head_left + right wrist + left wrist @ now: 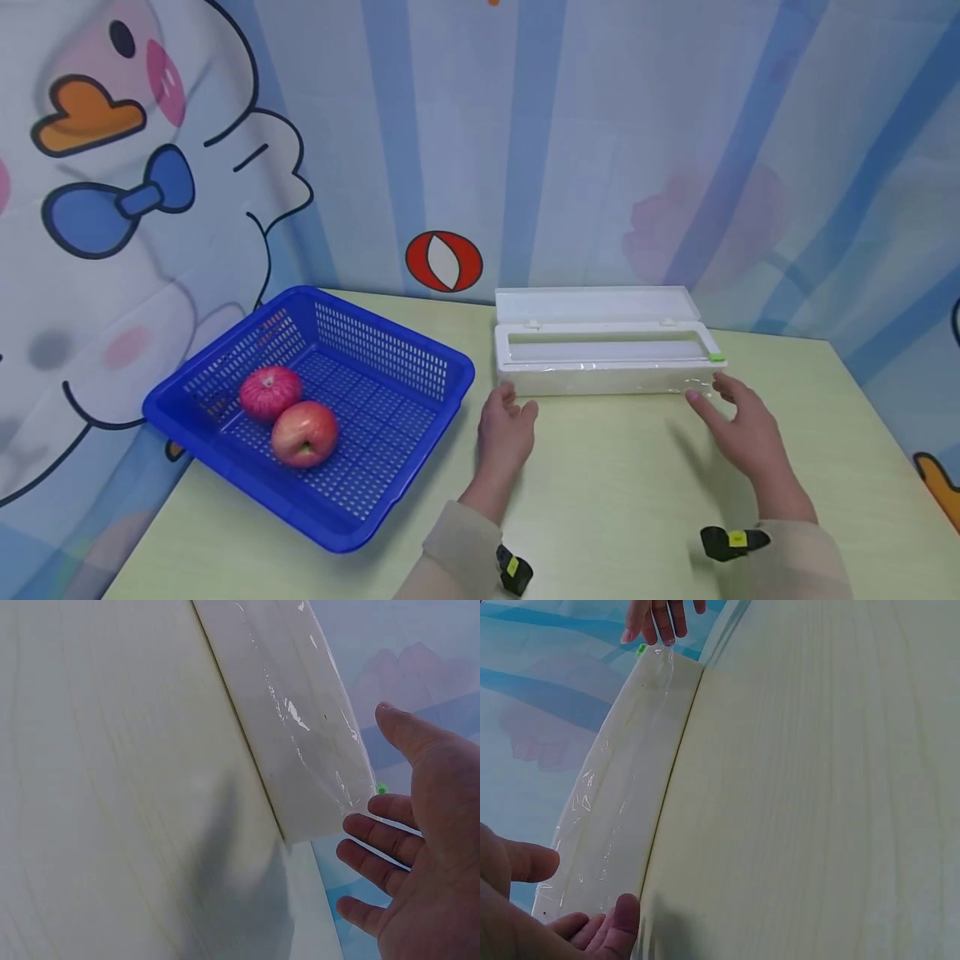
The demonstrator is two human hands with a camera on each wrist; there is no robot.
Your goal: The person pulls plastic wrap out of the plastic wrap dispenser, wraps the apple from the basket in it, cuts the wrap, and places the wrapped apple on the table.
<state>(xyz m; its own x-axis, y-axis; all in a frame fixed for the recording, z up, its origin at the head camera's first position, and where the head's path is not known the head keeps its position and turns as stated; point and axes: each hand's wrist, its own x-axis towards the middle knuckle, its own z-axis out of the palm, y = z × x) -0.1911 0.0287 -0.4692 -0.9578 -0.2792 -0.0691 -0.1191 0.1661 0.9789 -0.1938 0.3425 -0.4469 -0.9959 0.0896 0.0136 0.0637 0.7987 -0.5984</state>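
A long white cling film dispenser sits at the back of the table, its lid tipped up against the backdrop. Clear wrinkled film clings to its front face, and a small green piece shows at its right end. At the dispenser's left front corner is my left hand, thumb and fingers spread apart around that end. My right hand hovers by the opposite end with relaxed fingers. In the right wrist view its fingertips overlap the dispenser's end, nothing held.
To the left, a blue plastic basket holds two red apples. A cartoon-printed cloth backdrop rises behind the light wood-grain table.
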